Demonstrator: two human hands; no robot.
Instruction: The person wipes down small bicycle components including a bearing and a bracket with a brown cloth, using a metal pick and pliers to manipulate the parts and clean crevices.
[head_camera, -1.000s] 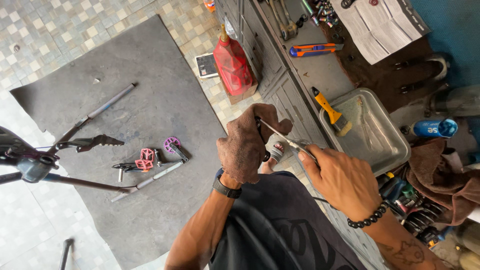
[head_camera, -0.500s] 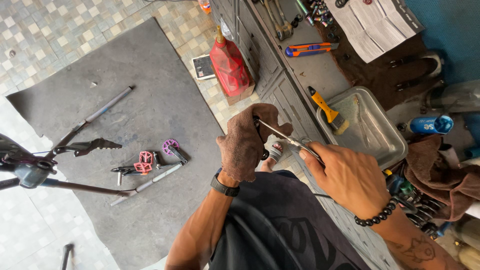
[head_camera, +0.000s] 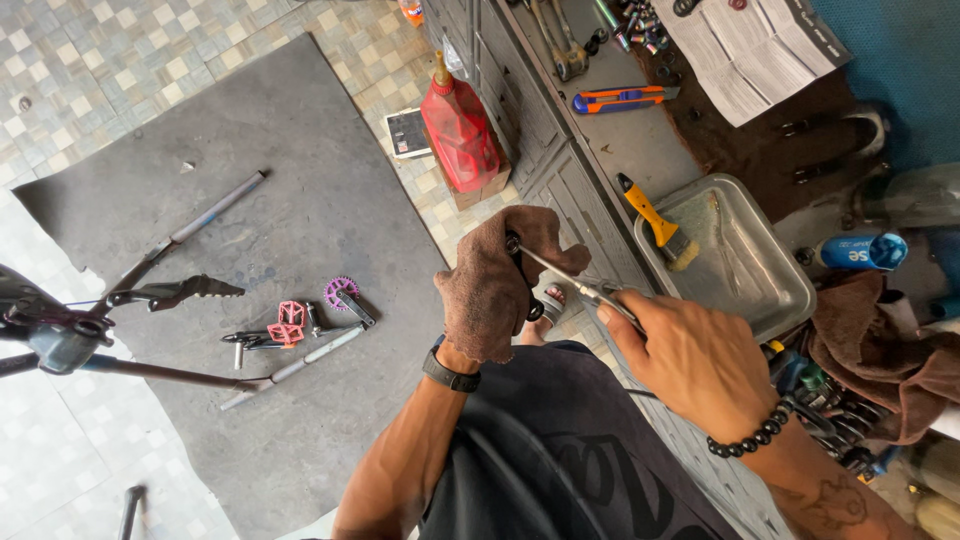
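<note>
My left hand (head_camera: 498, 290), in a worn brown glove with a black watch at the wrist, is closed around a small dark part (head_camera: 522, 262) in front of my chest. My right hand (head_camera: 690, 362), bare with a black bead bracelet, grips a slim metal tool (head_camera: 570, 278). The tool's long thin rod reaches up and left, and its tip touches the part in the gloved fingers. Most of the part is hidden inside the glove.
A workbench on the right carries a metal tray (head_camera: 775, 300), a yellow-handled brush (head_camera: 655, 218), a blue-and-orange knife (head_camera: 620, 98), papers (head_camera: 750, 45) and a blue can (head_camera: 860, 250). A red bottle (head_camera: 460, 130) stands by the drawers. On the grey floor mat (head_camera: 300, 180) lie pink pedals (head_camera: 290, 322), a purple crank (head_camera: 345, 295) and a bicycle frame (head_camera: 60, 335).
Both hands stay together with the tool tip at the part. They have shifted only slightly in the view.
</note>
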